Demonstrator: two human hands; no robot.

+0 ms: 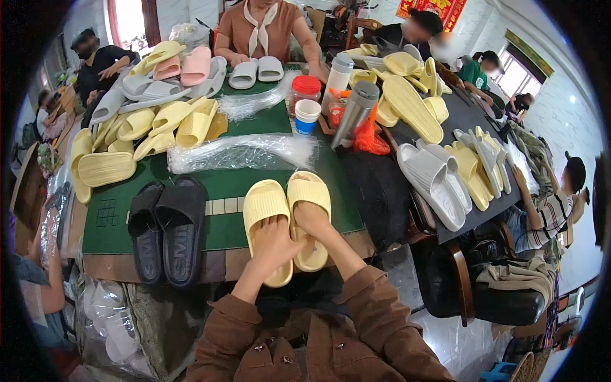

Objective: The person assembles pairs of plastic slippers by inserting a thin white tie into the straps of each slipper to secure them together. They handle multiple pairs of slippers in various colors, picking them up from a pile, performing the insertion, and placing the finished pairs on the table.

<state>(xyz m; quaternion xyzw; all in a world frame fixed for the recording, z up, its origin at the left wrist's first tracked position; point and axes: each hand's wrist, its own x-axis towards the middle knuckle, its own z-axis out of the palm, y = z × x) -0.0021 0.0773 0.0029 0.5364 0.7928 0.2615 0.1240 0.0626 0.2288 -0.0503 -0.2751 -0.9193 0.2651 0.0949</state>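
Two pale yellow slippers lie side by side at the near edge of the green-topped table. My left hand (272, 245) is slipped under the strap of the left yellow slipper (264, 197), its thumb outside and reaching toward the other one. Into the right yellow slipper (310, 186) goes my right hand (312, 219), with fingertips showing at the toe opening. The straps hide most of the fingers of both hands. Left of them rests a pair of black slippers (181, 229), a thin clear strand across them. Behind lies a bundle of clear plastic strands (245, 153).
Yellow, grey and pink slippers pile up at the table's far left (108, 167). Beyond the strands stand a paper cup (307, 116), a red-lidded jar (305, 89) and a steel flask (356, 108). More slippers (435, 181) cover a dark table at right. A person (273, 32) sits opposite.
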